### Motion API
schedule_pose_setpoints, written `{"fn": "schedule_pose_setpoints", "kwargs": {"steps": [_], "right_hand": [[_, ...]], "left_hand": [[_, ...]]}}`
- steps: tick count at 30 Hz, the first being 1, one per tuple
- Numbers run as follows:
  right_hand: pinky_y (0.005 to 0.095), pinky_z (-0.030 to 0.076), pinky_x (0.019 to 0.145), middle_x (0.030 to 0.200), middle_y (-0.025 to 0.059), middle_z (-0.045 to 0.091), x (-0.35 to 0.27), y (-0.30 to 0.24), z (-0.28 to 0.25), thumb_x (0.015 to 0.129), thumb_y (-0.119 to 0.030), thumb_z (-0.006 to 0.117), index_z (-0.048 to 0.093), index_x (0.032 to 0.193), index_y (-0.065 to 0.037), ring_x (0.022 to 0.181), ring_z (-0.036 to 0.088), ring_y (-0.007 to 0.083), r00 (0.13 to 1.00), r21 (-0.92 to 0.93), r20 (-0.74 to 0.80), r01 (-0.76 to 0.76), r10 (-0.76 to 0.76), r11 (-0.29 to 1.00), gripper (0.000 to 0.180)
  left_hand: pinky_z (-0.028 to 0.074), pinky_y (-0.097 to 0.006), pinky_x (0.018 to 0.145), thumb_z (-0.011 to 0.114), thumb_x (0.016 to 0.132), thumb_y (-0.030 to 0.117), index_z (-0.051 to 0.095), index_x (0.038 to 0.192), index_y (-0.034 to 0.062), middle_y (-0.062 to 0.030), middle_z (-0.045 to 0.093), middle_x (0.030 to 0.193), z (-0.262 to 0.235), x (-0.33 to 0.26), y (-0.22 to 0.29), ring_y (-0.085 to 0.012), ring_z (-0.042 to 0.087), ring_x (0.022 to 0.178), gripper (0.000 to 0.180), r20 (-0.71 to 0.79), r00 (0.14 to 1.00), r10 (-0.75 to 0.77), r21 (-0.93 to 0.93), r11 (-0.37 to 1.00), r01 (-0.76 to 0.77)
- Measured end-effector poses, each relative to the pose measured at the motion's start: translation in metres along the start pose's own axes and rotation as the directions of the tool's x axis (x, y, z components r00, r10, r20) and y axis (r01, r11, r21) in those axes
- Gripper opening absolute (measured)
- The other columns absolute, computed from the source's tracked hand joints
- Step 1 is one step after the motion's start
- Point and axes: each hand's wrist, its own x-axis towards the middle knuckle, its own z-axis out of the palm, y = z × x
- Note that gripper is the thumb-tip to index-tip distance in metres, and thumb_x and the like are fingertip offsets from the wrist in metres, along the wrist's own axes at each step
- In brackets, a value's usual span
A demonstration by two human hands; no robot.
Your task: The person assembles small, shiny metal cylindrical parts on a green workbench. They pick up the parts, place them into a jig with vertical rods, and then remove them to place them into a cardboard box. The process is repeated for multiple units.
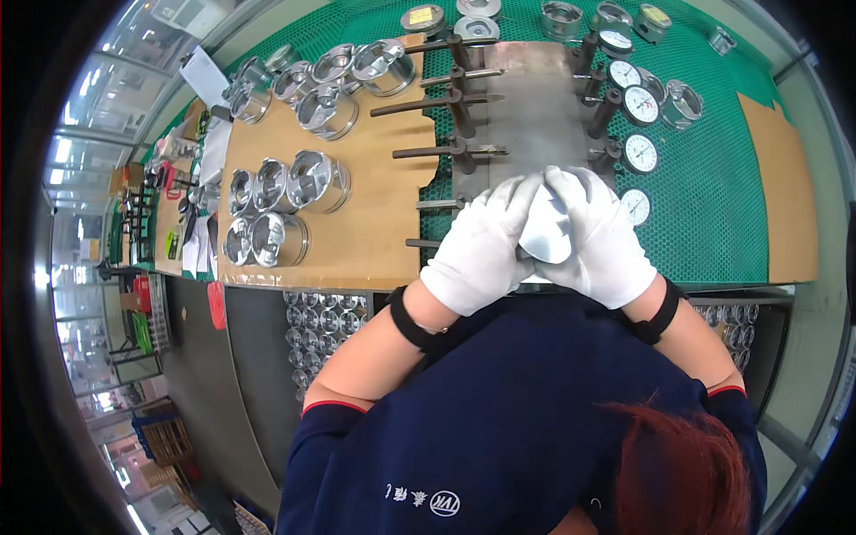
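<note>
Between my two white-gloved hands is a shiny metal piston (546, 230), its smooth face partly covered by my fingers. My left hand (486, 236) wraps its left side, and my right hand (599, 234) curls over its right side and top. Both hands are at the near end of a flat metal plate (535, 111) that carries upright posts with rods. Several round dial gauges (640, 153) stand along the plate's right side, the closest one beside my right hand. The underside of the piston is hidden by the gloves.
Several pistons (306, 181) stand in groups on brown cardboard (374, 236) to the left. More pistons (562, 20) sit at the back on the green mat (713, 178). Trays of pistons (325, 325) lie below the bench's front edge. Another cardboard sheet (780, 192) lies far right.
</note>
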Motion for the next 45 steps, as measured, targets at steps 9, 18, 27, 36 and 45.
{"fn": "schedule_pose_setpoints", "kwargs": {"steps": [9, 18, 27, 36, 45], "right_hand": [[0.0279, 0.059, 0.068, 0.112, 0.0141, 0.064, -0.059, 0.017, 0.002, 0.093, -0.004, 0.068, 0.017, 0.159, 0.003, 0.081, 0.069, 0.0156, 0.617, 0.585, 0.616, -0.775, 0.49, 0.24, 0.084], [0.027, 0.057, 0.071, 0.106, 0.0121, 0.062, -0.056, 0.018, 0.002, 0.094, -0.008, 0.067, 0.007, 0.163, -0.003, 0.081, 0.067, 0.0151, 0.592, 0.598, 0.632, -0.783, 0.5, 0.171, 0.092], [0.0313, 0.06, 0.065, 0.106, 0.0134, 0.063, -0.054, 0.018, 0.005, 0.092, -0.008, 0.068, 0.003, 0.163, -0.005, 0.077, 0.069, 0.0185, 0.562, 0.59, 0.637, -0.796, 0.528, 0.136, 0.096], [0.0307, 0.06, 0.065, 0.106, 0.0134, 0.064, -0.055, 0.018, 0.006, 0.091, -0.006, 0.068, 0.004, 0.163, -0.004, 0.077, 0.07, 0.0192, 0.575, 0.603, 0.62, -0.785, 0.534, 0.144, 0.096], [0.0318, 0.05, 0.098, 0.129, 0.0179, 0.058, -0.049, 0.015, -0.007, 0.082, -0.01, 0.079, 0.012, 0.16, 0.003, 0.108, 0.064, 0.0234, 0.804, 0.584, 0.416, -0.594, 0.424, 0.553, 0.104]], "left_hand": [[0.05, -0.049, 0.099, 0.092, 0.065, 0.019, 0.038, 0.147, 0.0064, -0.0246, 0.053, 0.134, 0.019, 0.02, -0.019, -0.0446, 0.056, 0.119, 0.098, -0.09, 0.991, 0.095, -0.051, 0.994, -0.1], [0.049, -0.048, 0.101, 0.091, 0.065, 0.019, 0.04, 0.147, 0.0069, -0.0236, 0.051, 0.137, 0.018, 0.031, -0.028, -0.0441, 0.054, 0.122, 0.097, -0.051, 0.996, 0.07, -0.119, 0.99, -0.075], [0.05, -0.048, 0.102, 0.09, 0.065, 0.018, 0.04, 0.147, 0.0066, -0.0233, 0.05, 0.138, 0.019, 0.031, -0.03, -0.0441, 0.053, 0.124, 0.097, -0.05, 0.997, 0.054, -0.106, 0.993, -0.059], [0.049, -0.047, 0.103, 0.091, 0.063, 0.019, 0.038, 0.15, 0.0072, -0.0229, 0.048, 0.142, 0.023, 0.029, -0.033, -0.0429, 0.054, 0.125, 0.103, -0.057, 0.996, 0.067, -0.07, 0.995, -0.071], [0.051, -0.043, 0.101, 0.083, 0.067, 0.014, 0.056, 0.132, -0.0009, -0.0243, 0.062, 0.126, 0.006, 0.036, -0.017, -0.0395, 0.063, 0.115, 0.072, -0.128, 0.991, 0.05, -0.11, 0.992, -0.065]]}}
